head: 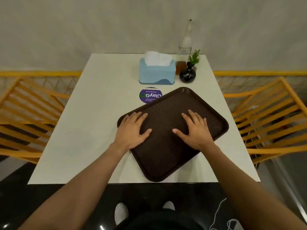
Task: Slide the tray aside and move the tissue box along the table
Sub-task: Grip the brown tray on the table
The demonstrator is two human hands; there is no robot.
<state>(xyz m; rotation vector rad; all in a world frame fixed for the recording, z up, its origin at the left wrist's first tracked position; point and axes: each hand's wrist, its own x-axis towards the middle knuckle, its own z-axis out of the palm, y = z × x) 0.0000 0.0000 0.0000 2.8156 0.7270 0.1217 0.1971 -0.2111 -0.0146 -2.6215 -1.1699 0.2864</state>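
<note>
A dark brown tray [172,156] lies skewed on the white table [86,130], its near corner at the table's front edge. My left hand [132,130] rests flat on the tray's left part, fingers spread. On the tray's right part my right hand [194,130] lies flat as well, fingers apart. Neither hand grips anything. A light blue tissue box [157,73] with white tissue sticking out stands at the back of the table, beyond the tray and apart from it.
A round purple sticker [147,96] is partly covered by the tray's far edge. A dark vase with a green sprig [188,74], a small amber jar [180,66] and a tall glass bottle [186,42] stand right of the tissue box. Orange slatted chairs [269,113] flank the table.
</note>
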